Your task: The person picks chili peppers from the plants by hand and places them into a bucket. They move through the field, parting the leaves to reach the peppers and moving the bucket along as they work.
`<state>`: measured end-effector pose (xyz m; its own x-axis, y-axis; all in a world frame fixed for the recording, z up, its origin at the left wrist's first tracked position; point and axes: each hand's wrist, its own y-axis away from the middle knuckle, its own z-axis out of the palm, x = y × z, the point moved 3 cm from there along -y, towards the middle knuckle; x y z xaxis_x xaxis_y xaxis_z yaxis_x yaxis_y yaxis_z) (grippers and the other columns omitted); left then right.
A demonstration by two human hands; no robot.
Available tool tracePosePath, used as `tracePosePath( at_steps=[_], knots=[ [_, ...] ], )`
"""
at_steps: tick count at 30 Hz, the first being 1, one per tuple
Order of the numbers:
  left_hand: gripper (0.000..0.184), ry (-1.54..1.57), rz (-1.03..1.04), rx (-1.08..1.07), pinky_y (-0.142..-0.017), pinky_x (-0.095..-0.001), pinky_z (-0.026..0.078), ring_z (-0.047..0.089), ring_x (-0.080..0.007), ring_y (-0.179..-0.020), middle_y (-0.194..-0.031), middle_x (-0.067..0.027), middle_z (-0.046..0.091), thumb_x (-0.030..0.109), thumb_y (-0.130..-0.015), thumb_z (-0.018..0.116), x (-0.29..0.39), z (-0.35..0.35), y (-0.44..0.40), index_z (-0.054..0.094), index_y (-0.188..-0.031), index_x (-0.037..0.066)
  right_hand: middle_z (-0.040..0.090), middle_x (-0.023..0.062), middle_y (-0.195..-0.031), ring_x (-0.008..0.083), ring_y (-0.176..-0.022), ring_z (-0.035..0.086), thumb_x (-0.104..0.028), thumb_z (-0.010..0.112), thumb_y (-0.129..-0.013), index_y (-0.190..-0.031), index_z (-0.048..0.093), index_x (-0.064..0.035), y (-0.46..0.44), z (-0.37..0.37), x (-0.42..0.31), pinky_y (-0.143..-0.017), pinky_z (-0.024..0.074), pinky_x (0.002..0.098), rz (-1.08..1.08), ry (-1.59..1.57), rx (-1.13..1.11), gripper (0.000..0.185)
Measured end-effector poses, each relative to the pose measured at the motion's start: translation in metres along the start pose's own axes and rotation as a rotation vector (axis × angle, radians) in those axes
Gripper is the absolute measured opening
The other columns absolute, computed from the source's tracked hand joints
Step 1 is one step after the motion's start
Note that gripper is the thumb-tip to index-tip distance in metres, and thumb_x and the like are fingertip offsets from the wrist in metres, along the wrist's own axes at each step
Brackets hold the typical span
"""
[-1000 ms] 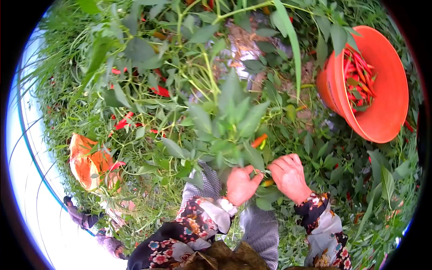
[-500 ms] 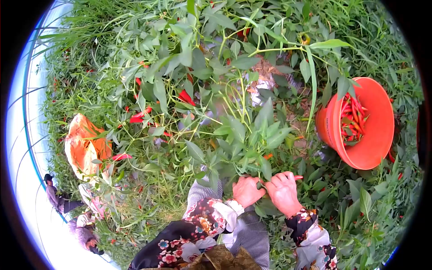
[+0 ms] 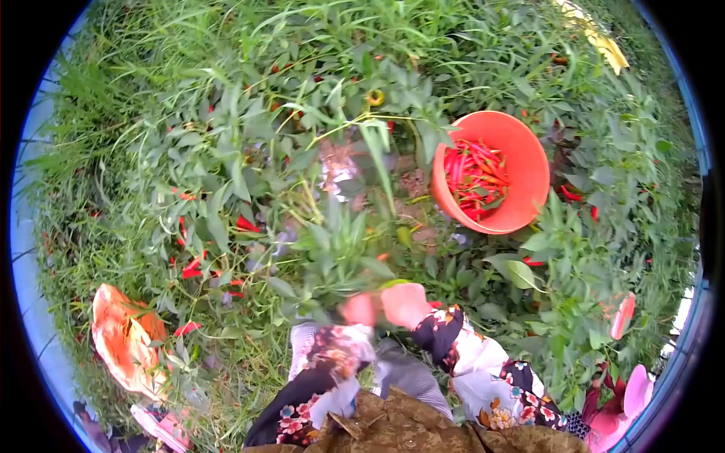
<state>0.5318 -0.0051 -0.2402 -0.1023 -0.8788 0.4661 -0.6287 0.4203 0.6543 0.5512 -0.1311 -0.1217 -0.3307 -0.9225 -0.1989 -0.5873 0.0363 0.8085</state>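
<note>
My left hand [image 3: 358, 309] is low in the middle of the view, among the leaves of a pepper plant [image 3: 328, 245]. Its fingers are smeared by motion and partly behind leaves. Close to its right is my right hand [image 3: 405, 304], also blurred, with red showing beside it. What either hand holds cannot be made out. An orange-red bucket [image 3: 529, 177] holding many red chili peppers [image 3: 476, 177] stands up and to the right of my hands. More red peppers [image 3: 193, 266] hang in the plants on the left.
An orange bag [image 3: 124, 343] lies at the lower left. Parts of other people [image 3: 162, 429] show at the lower left edge, and a person in pink [image 3: 615, 408] at the lower right. Something yellow [image 3: 604, 44] lies at the upper right. Dense plants surround my legs.
The view has turned to the right, so the bucket appears nearer the middle. The person in pink and the yellow thing have come into view. My hands remain close together and are now blurred.
</note>
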Motion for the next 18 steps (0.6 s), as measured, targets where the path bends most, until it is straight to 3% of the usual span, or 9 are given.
tracePosePath(
  at_steps=[2, 4, 5, 7, 9, 10, 13, 15, 18],
  knots=[
    [0.029, 0.024, -0.049, -0.055, -0.079, -0.0473, 0.046, 0.061, -0.0320, -0.090, -0.094, -0.0131, 0.065, 0.028, -0.073, 0.065, -0.023, 0.015, -0.010, 0.065, -0.100, 0.015, 0.066, 0.0147, -0.081, 0.0307, -0.080, 0.066, -0.011, 0.056, -0.072, -0.078, 0.063, -0.0045, 0.024, -0.048, -0.003, -0.067, 0.0516, 0.0444, -0.090, -0.022, 0.095, 0.012],
    [0.030, 0.006, -0.131, -0.098, -0.080, -0.0449, 0.048, 0.063, -0.0329, -0.091, -0.095, -0.0156, 0.066, 0.032, -0.074, 0.065, -0.004, -0.008, -0.006, 0.068, -0.099, 0.014, 0.056, 0.0084, -0.079, 0.0268, -0.073, 0.058, -0.008, 0.057, -0.068, -0.086, 0.053, -0.0076, 0.054, -0.101, 0.004, -0.065, 0.0458, 0.0414, -0.267, 0.044, 0.763, 0.018],
    [0.030, -0.007, -0.166, -0.129, -0.081, -0.0441, 0.048, 0.062, -0.0329, -0.092, -0.095, -0.0159, 0.066, 0.033, -0.075, 0.065, -0.004, -0.006, -0.009, 0.068, -0.098, 0.014, 0.051, 0.0067, -0.077, 0.0236, -0.080, 0.055, -0.010, 0.057, -0.070, -0.085, 0.054, -0.0080, 0.061, -0.127, 0.015, -0.072, 0.0416, 0.0362, -0.293, 0.127, 0.863, 0.016],
    [0.031, -0.041, -0.246, -0.189, -0.084, -0.0426, 0.047, 0.062, -0.0330, -0.095, -0.096, -0.0164, 0.067, 0.034, -0.075, 0.065, -0.006, -0.014, -0.012, 0.069, -0.097, 0.012, 0.054, 0.0071, -0.082, 0.0258, -0.082, 0.054, -0.010, 0.057, -0.069, -0.088, 0.055, -0.0070, 0.066, -0.158, 0.060, -0.077, 0.0423, 0.0393, -0.361, 0.022, 1.175, 0.019],
    [0.038, 0.086, -0.116, -0.261, -0.087, -0.0389, 0.046, 0.062, -0.0337, -0.096, -0.100, -0.0167, 0.067, 0.037, -0.075, 0.066, -0.006, -0.020, -0.015, 0.069, -0.103, 0.011, 0.057, 0.0125, -0.108, 0.0294, -0.106, 0.053, -0.012, 0.064, -0.073, -0.112, 0.056, -0.0035, 0.060, -0.151, 0.110, -0.092, 0.0390, 0.0419, 0.013, 0.157, 1.130, 0.040],
    [0.039, 0.162, -0.032, -0.285, -0.088, -0.0379, 0.046, 0.062, -0.0334, -0.096, -0.101, -0.0169, 0.066, 0.037, -0.075, 0.066, -0.023, -0.005, -0.028, 0.069, -0.104, 0.011, 0.054, 0.0147, -0.117, 0.0293, -0.114, 0.049, -0.015, 0.067, -0.074, -0.119, 0.053, -0.0039, 0.069, -0.144, 0.128, -0.095, 0.0368, 0.0420, 0.108, 0.026, 1.077, 0.048],
    [0.039, 0.247, 0.069, -0.458, -0.088, -0.0344, 0.047, 0.063, -0.0308, -0.096, -0.102, -0.0179, 0.066, 0.035, -0.078, 0.063, -0.036, -0.011, -0.034, 0.067, -0.106, 0.008, 0.058, 0.0111, -0.110, 0.0295, -0.114, 0.049, -0.015, 0.069, -0.071, -0.112, 0.058, -0.0060, 0.130, -0.130, 0.132, -0.096, 0.0362, 0.0418, 0.169, -0.226, 1.064, 0.043],
    [0.038, 0.181, 0.129, -0.456, -0.087, -0.0345, 0.047, 0.063, -0.0306, -0.094, -0.101, -0.0175, 0.066, 0.034, -0.079, 0.062, -0.036, -0.033, -0.032, 0.067, -0.106, 0.007, 0.059, 0.0093, -0.105, 0.0291, -0.114, 0.049, -0.016, 0.071, -0.070, -0.105, 0.060, -0.0073, 0.164, -0.105, 0.127, -0.095, 0.0362, 0.0421, 0.271, 0.034, 0.980, 0.038],
    [0.029, 0.054, 0.281, -0.437, -0.085, -0.0310, 0.048, 0.064, -0.0216, -0.094, -0.101, -0.0138, 0.068, 0.017, -0.081, 0.060, -0.023, -0.088, -0.017, 0.066, -0.107, 0.006, 0.061, 0.0088, -0.098, 0.0313, -0.118, 0.046, -0.026, 0.073, -0.066, -0.091, 0.065, -0.0118, 0.196, -0.026, 0.152, -0.098, 0.0319, 0.0484, 0.482, 0.157, 0.566, 0.029]
  ],
)
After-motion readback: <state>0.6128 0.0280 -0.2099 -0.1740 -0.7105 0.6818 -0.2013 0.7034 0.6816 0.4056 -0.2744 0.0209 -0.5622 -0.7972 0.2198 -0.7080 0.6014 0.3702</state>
